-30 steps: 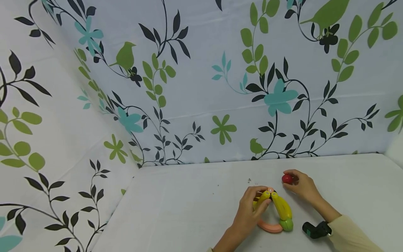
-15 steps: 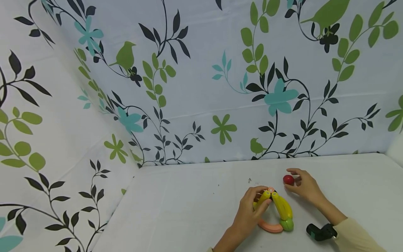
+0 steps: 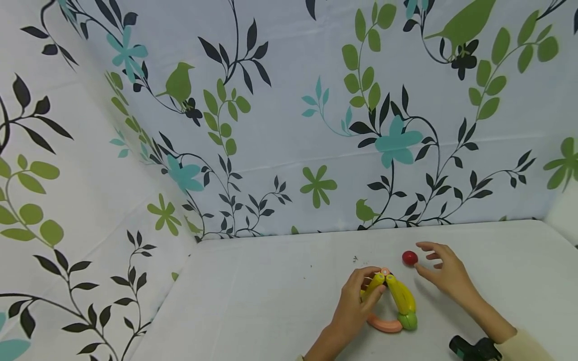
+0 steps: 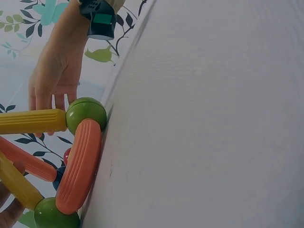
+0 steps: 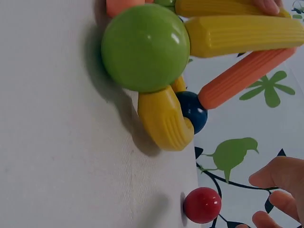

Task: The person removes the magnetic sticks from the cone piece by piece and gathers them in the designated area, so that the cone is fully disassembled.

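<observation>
Fingers and thumb of the left hand (image 3: 353, 306) are curled round a yellow rod (image 3: 373, 286), one part of a frame of coloured rods and balls. By those fingertips, the top end of that rod comes close to the tops of a second yellow rod (image 3: 402, 297) and a straight coral rod (image 5: 247, 78); all three lean in toward one another. To the right of the left hand, the second yellow rod runs down to a green ball (image 3: 408, 321). A curved coral rod (image 3: 385, 325) lies low, on the wrist's side of the fingers, and joins this ball to another green ball (image 4: 56, 213) under the gripped rod. On the frame's far side from the left wrist, a curved yellow piece (image 5: 165, 121) leads from the first green ball to a blue ball (image 5: 192, 112).

The right hand (image 3: 449, 273) is spread wide and has hold of nothing. A red ball (image 3: 410, 258) rests just beyond its thumb and fingertips, beyond the frame from the left hand, on the white table (image 3: 271, 291). Behind the right hand, a black device (image 3: 478, 348) sits at the wrist, by a pale sleeve (image 3: 521, 346). Past both hands, a leaf-and-bird patterned cloth (image 3: 271, 130) hangs behind the table.
</observation>
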`<state>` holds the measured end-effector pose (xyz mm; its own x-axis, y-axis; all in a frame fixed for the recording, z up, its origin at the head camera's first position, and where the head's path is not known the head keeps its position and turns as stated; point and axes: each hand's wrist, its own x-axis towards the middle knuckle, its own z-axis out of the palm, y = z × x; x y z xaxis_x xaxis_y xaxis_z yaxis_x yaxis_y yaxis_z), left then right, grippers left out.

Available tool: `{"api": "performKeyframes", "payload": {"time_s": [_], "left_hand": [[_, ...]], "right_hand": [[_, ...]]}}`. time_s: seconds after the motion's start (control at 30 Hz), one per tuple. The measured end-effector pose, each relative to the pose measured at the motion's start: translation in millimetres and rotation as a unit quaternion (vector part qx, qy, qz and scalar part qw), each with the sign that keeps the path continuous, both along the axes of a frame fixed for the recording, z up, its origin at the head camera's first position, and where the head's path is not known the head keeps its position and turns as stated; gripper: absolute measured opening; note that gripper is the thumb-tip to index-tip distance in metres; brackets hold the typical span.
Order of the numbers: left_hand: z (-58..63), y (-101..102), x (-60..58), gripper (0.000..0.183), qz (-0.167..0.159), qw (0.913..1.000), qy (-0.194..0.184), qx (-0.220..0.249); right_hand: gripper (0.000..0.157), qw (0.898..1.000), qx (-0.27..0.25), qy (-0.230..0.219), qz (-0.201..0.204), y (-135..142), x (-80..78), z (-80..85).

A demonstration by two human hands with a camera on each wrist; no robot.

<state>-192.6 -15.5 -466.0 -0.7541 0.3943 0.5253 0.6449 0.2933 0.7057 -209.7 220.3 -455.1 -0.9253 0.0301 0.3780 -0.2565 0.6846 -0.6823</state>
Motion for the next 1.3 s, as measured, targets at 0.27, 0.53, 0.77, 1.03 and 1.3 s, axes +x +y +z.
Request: {"api": "performKeyframes", "payload": {"time_s": [0.27,0.53,0.77,1.03,1.3], "left_hand": [[-0.7,-0.6,1.1,0.028,0.009,0.9996,-0.026,0.004],[-0.2,-7.8,1.8,0.029,0.014,0.9987,-0.047,-0.011],[-2.3,-9.3,1.6,0.028,0.016,0.9970,-0.074,-0.020],[-9.2,-11.5,-1.8,0.029,0.001,0.9987,-0.048,-0.019],[-9.4,-12.4,-3.0,0.030,0.001,0.9994,-0.024,-0.026]], "right_hand": [[0.042,1.000,-0.011,0.018,0.002,-9.3,21.9,2.5],[0.034,0.998,-0.053,0.000,0.038,-18.4,42.6,-2.5],[0.030,0.985,-0.109,-0.012,0.134,-25.0,54.8,-10.4],[0.033,0.974,-0.092,0.043,0.201,-31.3,53.2,-23.2],[0.029,0.975,-0.067,0.018,0.212,-30.1,51.0,-23.7]]}}
